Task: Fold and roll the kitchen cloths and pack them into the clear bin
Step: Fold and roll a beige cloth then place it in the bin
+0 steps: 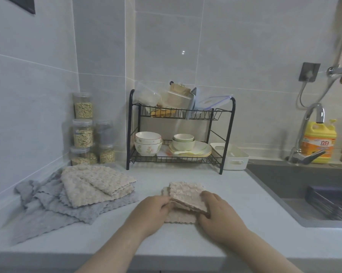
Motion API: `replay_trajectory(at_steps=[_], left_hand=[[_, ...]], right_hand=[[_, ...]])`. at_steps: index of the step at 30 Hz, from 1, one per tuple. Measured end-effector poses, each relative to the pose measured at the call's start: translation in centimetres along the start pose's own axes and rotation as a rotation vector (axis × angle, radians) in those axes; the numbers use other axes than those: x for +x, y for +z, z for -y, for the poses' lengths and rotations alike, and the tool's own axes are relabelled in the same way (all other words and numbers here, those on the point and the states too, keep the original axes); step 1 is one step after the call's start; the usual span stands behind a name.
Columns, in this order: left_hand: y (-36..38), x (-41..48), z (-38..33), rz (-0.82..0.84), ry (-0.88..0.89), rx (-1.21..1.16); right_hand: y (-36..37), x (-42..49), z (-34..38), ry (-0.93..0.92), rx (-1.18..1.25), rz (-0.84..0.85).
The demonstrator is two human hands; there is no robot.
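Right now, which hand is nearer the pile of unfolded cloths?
Left. The left hand grips the beige cloth on the side facing the pile; the right hand holds the cloth's far side, toward the sink.

We see black wire rack [181, 133] at back of counter [235, 194], two tiers. Lower tier: floral bowls [148, 143] stacked at left, pale green bowls [184, 140] on plates [197, 149] at right. Upper tier: beige box [177, 100], brown paper bag [180, 88] behind it. We note white basket [232, 157] just beside rack's right leg. Clear jars [83, 133] of grain stacked in left corner. Sink [284, 180] at right, faucet [320, 114] above it, yellow detergent bottle [319, 142] behind faucet.
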State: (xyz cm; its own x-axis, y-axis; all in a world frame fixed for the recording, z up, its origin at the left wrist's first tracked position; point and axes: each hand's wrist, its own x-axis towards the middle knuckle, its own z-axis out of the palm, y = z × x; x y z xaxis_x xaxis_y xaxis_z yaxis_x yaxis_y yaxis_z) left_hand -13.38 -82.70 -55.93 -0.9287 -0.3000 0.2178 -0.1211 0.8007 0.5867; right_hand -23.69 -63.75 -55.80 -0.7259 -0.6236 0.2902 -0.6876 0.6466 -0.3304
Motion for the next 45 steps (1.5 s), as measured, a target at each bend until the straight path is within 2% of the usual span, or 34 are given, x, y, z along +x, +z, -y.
replay_trajectory(at_steps=[5,10,13,16,21,24,25,27,30,32,34,35,36,38,40,42,45], left_hand=[[0.1,-0.2,-0.1,-0.018,0.037,0.088],[0.0,-0.3,0.0,0.049,0.001,-0.033],[0.0,-0.2,-0.1,0.099,-0.037,-0.081],[0.2,0.0,-0.2,0.114,0.007,-0.048],[0.1,-0.8,-0.5,-0.057,0.113,0.010],[0.1,-1.1,-0.5,-0.180,0.305,0.168],[0.2,-1.1,-0.5,-0.196,0.367,0.215],[0.2,-1.3,-0.4,-0.160,0.375,0.247],[-0.2,-1.6,-1.0,-0.022,0.185,0.169],[-0.3,-1.3,-1.3,0.030,0.114,0.177],[-0.1,-0.9,-1.1,0.071,0.107,0.246],[-0.1,-0.8,-1.1,0.068,0.122,0.275],[0.0,-0.7,-1.1,0.055,0.129,0.298],[0.0,-0.6,-1.1,0.006,0.124,0.308],[0.0,-0.5,-0.9,-0.031,0.061,0.215],[-0.3,-0.3,-0.6,-0.076,-0.045,-0.045],[-1.1,0.0,-0.3,-0.067,-0.202,-0.618]], right_hand=[[-0.1,0.6,-0.3,-0.031,-0.085,0.040],[0.3,0.8,-0.5,-0.100,-0.102,0.132],[0.5,0.8,-0.6,-0.105,-0.085,0.094],[0.7,0.9,-0.7,-0.112,-0.105,0.070],[0.4,0.9,0.0,-0.111,-0.206,0.147],[0.2,0.8,0.5,-0.105,-0.265,0.175],[0.2,0.8,0.6,-0.113,-0.269,0.178],[0.1,0.7,0.4,-0.116,-0.283,0.200],[-0.2,0.7,0.0,-0.079,-0.179,0.279],[-1.2,0.4,-0.1,0.027,0.105,0.308],[-1.6,0.3,0.1,0.176,0.463,0.178],[-1.6,0.3,0.4,0.236,0.543,0.085],[-1.6,0.5,0.6,0.281,0.493,0.020],[-1.0,1.0,1.2,0.317,0.305,0.032],[-0.5,1.6,1.9,0.252,0.204,0.038],[-0.9,2.2,1.7,0.180,0.453,0.031],[-1.7,3.0,1.1,0.098,0.900,0.168]])
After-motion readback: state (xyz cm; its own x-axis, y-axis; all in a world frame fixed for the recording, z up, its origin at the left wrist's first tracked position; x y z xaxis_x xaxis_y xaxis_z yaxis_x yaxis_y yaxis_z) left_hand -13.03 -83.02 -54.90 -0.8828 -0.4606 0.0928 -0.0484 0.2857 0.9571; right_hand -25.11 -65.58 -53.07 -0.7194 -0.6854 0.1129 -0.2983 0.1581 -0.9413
